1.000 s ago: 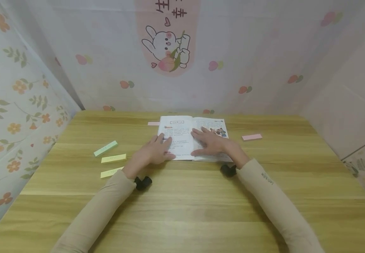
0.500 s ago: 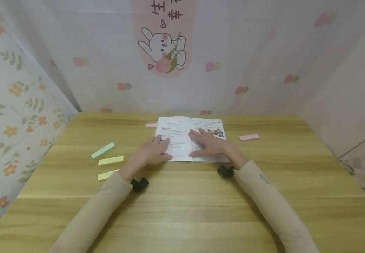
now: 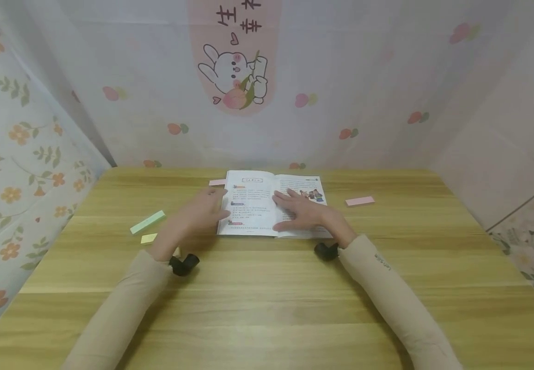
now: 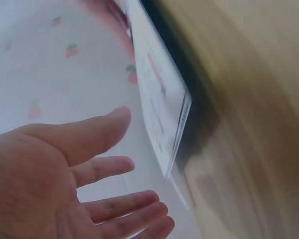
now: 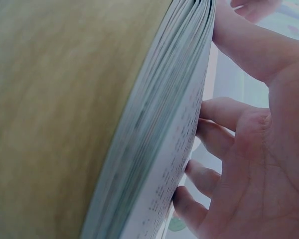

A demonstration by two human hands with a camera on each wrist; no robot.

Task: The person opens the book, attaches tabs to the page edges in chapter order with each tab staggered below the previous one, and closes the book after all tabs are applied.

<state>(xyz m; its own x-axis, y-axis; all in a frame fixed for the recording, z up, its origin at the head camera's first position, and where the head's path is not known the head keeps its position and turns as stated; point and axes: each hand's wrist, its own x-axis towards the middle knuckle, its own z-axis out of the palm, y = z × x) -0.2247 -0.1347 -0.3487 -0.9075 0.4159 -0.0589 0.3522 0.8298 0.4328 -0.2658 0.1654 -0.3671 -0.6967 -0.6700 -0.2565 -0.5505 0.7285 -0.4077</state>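
An open book with printed text lies on the wooden table, its right page bearing a small coloured picture of figures. My right hand rests on that right page with fingers spread; in the right wrist view its fingertips touch the page above the thick stack of leaves. My left hand hovers at the book's left edge, holding nothing. In the left wrist view the left hand has its thumb and fingers extended, apart from the book's corner.
To the left lie a green sticky-note strip and a yellow strip, with another yellow one mostly hidden under the left wrist. A pink strip shows behind the book's left edge, another pink strip on its right. A printed curtain hangs behind the table.
My left hand has lifted off the left page and moved left, uncovering its text. The right hand stays on the right page. The whole head view has shifted slightly.
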